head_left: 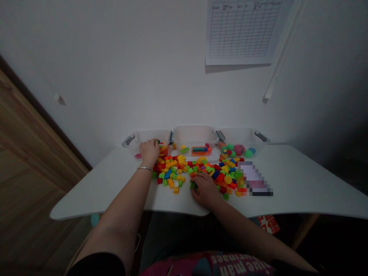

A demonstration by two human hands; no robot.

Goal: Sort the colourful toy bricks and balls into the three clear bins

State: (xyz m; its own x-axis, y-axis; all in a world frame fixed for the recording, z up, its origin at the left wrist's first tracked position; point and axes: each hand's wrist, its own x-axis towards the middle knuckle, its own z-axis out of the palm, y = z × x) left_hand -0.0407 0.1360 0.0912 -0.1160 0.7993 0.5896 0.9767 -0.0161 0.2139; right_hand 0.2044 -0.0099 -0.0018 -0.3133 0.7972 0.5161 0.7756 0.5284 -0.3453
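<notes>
Colourful plastic building bricks lie in a wide heap on the white table. My left hand, a bracelet on its wrist, is over the front of the left clear bin. Its fingers are curled, and small bits of colour show at the fingertips, but what they grip is hidden. On the near side of the heap, my right hand curls its fingers around green building bricks; the hand covers part of them.
A middle clear bin holds stacked bricks. In the right clear bin are round green, pink and blue pieces. A pixelated flat object lies right of the heap. A printed chart hangs on the wall.
</notes>
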